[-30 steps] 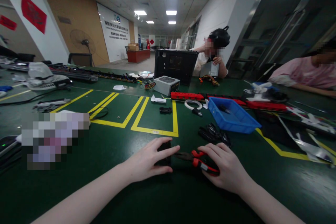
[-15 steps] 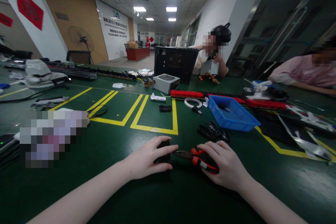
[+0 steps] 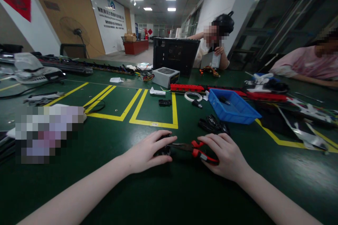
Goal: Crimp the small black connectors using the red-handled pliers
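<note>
My left hand [image 3: 146, 153] is wrapped around a small black object [image 3: 164, 150], its fingers curled over the sides. That object is partly hidden and its kind cannot be made out. In my right hand [image 3: 229, 158] are needle-nose pliers [image 3: 196, 152] with red and black handles, the jaws pointing left. Their tips reach the black object between my left fingers. Just beyond my right hand lie several coiled black cables [image 3: 213, 124]. Farther off, another small black piece [image 3: 165, 102] rests inside a yellow-taped outline.
A blue tray [image 3: 236, 116] stands on the right with a black item inside. Behind are red strips [image 3: 187, 88], a grey power supply [image 3: 166, 77] and a black computer case [image 3: 175, 56]. Two people sit across the table. A blurred-out item [image 3: 50, 133] lies at left.
The plier tips have moved slightly left, up to the black object in my left hand. My view has tilted down a little, so the scene sits higher.
</note>
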A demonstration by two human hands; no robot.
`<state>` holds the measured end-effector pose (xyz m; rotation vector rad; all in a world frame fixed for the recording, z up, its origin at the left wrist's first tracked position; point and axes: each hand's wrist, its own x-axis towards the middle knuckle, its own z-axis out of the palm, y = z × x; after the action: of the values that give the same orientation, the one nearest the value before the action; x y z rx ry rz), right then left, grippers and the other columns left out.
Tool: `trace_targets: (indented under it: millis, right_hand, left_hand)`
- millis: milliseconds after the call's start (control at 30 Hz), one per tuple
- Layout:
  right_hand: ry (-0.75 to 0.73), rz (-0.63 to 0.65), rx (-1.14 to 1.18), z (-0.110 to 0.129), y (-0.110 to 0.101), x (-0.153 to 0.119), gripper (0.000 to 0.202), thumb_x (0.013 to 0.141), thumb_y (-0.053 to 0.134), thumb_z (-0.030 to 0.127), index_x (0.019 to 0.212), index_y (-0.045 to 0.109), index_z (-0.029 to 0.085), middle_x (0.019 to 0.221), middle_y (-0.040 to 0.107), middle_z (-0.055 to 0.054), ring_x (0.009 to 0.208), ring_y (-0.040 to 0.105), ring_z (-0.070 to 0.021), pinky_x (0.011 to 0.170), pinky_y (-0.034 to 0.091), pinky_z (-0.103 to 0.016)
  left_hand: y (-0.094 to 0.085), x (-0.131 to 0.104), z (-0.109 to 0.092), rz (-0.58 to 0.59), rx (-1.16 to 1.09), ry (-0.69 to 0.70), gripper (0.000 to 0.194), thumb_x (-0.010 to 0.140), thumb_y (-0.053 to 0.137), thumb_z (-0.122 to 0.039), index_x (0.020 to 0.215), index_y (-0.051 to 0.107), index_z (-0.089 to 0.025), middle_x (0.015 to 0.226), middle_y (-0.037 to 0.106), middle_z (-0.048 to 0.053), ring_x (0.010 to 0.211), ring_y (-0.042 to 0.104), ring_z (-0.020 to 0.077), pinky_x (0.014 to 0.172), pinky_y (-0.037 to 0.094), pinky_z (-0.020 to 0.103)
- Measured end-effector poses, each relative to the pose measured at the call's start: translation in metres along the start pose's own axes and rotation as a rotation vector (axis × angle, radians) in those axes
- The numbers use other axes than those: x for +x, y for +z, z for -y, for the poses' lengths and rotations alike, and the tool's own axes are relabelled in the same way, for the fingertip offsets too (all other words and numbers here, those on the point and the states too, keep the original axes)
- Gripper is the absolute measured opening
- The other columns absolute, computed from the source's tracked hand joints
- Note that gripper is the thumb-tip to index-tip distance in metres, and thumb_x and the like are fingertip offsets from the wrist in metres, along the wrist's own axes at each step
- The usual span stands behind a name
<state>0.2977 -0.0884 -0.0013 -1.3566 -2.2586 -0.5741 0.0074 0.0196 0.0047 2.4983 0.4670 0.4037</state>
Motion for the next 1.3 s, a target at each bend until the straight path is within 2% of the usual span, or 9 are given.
trace_targets:
  millis: [133,300,433,933,1300]
  right_hand:
    - [0.001,0.008,0.016,-0.0004,0.0016,0.0003,0.039,0.08,0.063,0.028,0.118,0.061,0.016,0.101,0.07,-0.011,0.084,0.063,-0.0214,0.076,0.045,-0.037]
    - [-0.017,0.023,0.002,0.0002,0.0029,0.0005,0.036,0.081,0.063,0.03,0.114,0.062,0.014,0.101,0.07,-0.012,0.086,0.064,-0.0216,0.077,0.045,-0.037]
    - [-0.012,0.047,0.004,-0.0001,0.0023,-0.0001,0.038,0.079,0.064,0.029,0.115,0.062,0.015,0.102,0.071,-0.012,0.086,0.064,-0.0223,0.077,0.045,-0.037]
    - [-0.003,-0.016,-0.025,0.0005,0.0012,0.002,0.041,0.082,0.062,0.028,0.121,0.057,0.016,0.106,0.071,-0.011,0.093,0.067,-0.0234,0.086,0.042,-0.04]
    - [0.006,0.013,-0.006,-0.0002,0.0028,-0.0005,0.04,0.08,0.064,0.028,0.117,0.058,0.016,0.104,0.071,-0.011,0.09,0.066,-0.0233,0.082,0.043,-0.039]
  left_hand:
    - [0.0015,-0.0005,0.0013,-0.015,0.045,0.038,0.055,0.097,0.056,-0.038,0.149,0.038,-0.032,0.156,0.037,0.009,0.141,0.041,0.0307,0.114,0.041,0.052]
    - [0.0052,0.0001,0.0021,-0.046,0.145,0.092,0.064,0.091,0.065,-0.038,0.149,0.038,-0.032,0.156,0.037,0.011,0.142,0.041,0.0319,0.113,0.041,0.055]
    - [0.0061,0.001,0.0022,-0.038,0.175,0.113,0.062,0.092,0.064,-0.038,0.148,0.04,-0.031,0.156,0.037,0.012,0.142,0.04,0.0325,0.113,0.041,0.055]
    - [-0.0003,0.0006,-0.0023,-0.005,0.063,0.001,0.052,0.096,0.056,-0.043,0.145,0.044,-0.03,0.154,0.04,0.009,0.138,0.044,0.0311,0.112,0.043,0.053]
    - [0.0004,0.0009,-0.0004,-0.016,0.074,0.011,0.051,0.097,0.055,-0.042,0.145,0.044,-0.028,0.155,0.039,0.009,0.14,0.043,0.0302,0.113,0.042,0.052]
